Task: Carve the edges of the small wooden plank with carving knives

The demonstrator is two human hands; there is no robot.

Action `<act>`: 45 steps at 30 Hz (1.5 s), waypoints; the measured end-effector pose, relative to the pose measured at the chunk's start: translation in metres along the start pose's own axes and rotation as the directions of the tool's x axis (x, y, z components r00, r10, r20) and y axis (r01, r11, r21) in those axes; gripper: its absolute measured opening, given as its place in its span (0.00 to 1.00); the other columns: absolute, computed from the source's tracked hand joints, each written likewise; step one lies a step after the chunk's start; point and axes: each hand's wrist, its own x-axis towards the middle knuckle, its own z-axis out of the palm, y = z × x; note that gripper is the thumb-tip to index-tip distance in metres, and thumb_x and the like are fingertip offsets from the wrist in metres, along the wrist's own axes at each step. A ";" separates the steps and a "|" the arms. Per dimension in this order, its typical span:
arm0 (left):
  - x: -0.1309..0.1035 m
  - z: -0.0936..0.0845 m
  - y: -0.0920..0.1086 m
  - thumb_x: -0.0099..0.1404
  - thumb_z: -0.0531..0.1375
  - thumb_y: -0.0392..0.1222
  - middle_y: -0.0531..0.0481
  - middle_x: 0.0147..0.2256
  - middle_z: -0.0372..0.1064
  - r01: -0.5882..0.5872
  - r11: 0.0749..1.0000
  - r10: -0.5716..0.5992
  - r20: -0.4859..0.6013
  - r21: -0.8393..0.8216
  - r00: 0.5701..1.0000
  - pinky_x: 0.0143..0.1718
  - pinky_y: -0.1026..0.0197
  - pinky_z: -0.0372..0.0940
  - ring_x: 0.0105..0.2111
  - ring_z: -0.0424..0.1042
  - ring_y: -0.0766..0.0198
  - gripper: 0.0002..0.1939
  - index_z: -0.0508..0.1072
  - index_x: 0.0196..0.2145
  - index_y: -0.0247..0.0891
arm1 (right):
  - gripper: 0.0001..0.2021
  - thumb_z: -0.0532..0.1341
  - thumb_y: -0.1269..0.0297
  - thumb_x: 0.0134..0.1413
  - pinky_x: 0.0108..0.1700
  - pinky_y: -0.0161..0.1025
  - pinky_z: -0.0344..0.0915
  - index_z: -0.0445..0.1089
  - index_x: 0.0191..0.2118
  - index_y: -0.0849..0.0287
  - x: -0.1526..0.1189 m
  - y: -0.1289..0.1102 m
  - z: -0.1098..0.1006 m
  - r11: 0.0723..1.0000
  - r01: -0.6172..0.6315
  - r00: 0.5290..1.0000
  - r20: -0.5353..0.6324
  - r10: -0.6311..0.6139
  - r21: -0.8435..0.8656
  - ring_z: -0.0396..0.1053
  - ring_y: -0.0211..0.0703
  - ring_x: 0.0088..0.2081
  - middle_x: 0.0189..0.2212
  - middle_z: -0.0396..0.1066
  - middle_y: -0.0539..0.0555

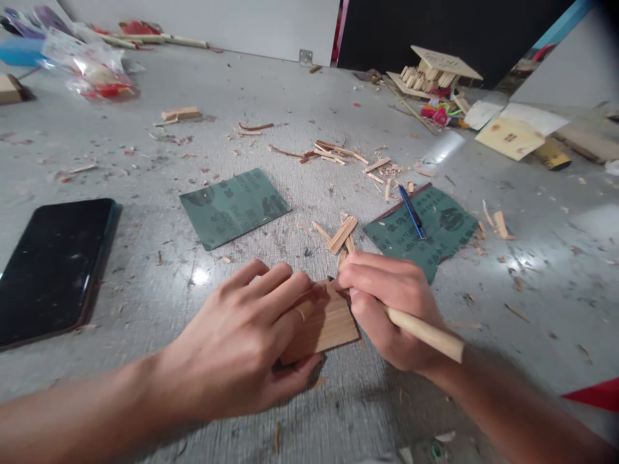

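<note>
A small flat wooden board (333, 325) lies at the lower middle of the table. My left hand (258, 335) grips it from the left, fingers over the top and thumb along the near edge. My right hand (394, 303) is closed around a tool with a pale wooden handle (425, 332), which sticks out toward the lower right. The tool's tip is mostly hidden by my fingers, at the board's far right edge. Just beyond the board, loose wood strips (342, 234) lie in a small pile.
Green sandpaper sheets (235, 207) lie ahead, the right one under a blue pen (412, 212). A black phone (53, 270) is at left. Shavings (338, 153) are scattered about. Plastic bags (94, 67) and a small wooden structure (430, 74) stand farther back.
</note>
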 end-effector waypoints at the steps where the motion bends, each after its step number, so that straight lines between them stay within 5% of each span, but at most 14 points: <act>1: 0.000 0.000 0.000 0.65 0.62 0.47 0.46 0.39 0.72 0.003 1.000 -0.003 0.007 -0.004 1.000 0.34 0.50 0.59 0.35 0.68 0.56 0.19 0.71 0.49 0.31 | 0.10 0.52 0.77 0.57 0.32 0.40 0.53 0.61 0.26 0.61 0.000 -0.001 0.000 1.000 -0.005 1.000 0.002 0.005 -0.004 0.57 0.36 0.29 0.25 0.60 0.50; 8: 0.001 -0.002 0.001 0.64 0.63 0.48 0.48 0.38 0.72 0.016 1.000 -0.017 0.046 0.010 0.999 0.35 0.50 0.59 0.35 0.68 0.57 0.18 0.72 0.46 0.32 | 0.11 0.52 0.78 0.57 0.32 0.40 0.52 0.58 0.25 0.59 0.000 -0.004 0.003 0.999 -0.037 0.999 -0.021 0.036 -0.036 0.55 0.37 0.28 0.24 0.57 0.49; 19: 0.000 -0.002 0.000 0.64 0.62 0.47 0.42 0.40 0.73 -0.026 0.999 0.025 0.026 0.028 0.999 0.36 0.49 0.61 0.37 0.71 0.52 0.17 0.73 0.45 0.32 | 0.12 0.54 0.72 0.61 0.31 0.35 0.60 0.71 0.29 0.60 0.010 -0.004 -0.014 0.949 -0.278 0.960 0.004 0.280 0.147 0.67 0.35 0.28 0.24 0.69 0.47; 29: -0.003 -0.001 -0.002 0.65 0.60 0.47 0.39 0.47 0.74 -0.037 0.998 0.035 0.040 0.051 0.999 0.38 0.48 0.64 0.41 0.72 0.50 0.20 0.71 0.50 0.31 | 0.14 0.54 0.65 0.54 0.17 0.30 0.57 0.66 0.20 0.60 0.033 0.006 -0.002 0.744 -0.495 0.847 0.056 0.529 0.449 0.60 0.33 0.17 0.16 0.60 0.47; 45: -0.002 0.001 -0.002 0.65 0.60 0.48 0.38 0.45 0.76 -0.057 0.996 0.055 0.027 0.074 0.998 0.37 0.47 0.64 0.40 0.71 0.48 0.20 0.73 0.48 0.29 | 0.15 0.52 0.67 0.56 0.16 0.29 0.57 0.65 0.20 0.60 0.040 0.007 0.002 0.761 -0.519 0.846 0.107 0.522 0.389 0.63 0.33 0.16 0.14 0.61 0.47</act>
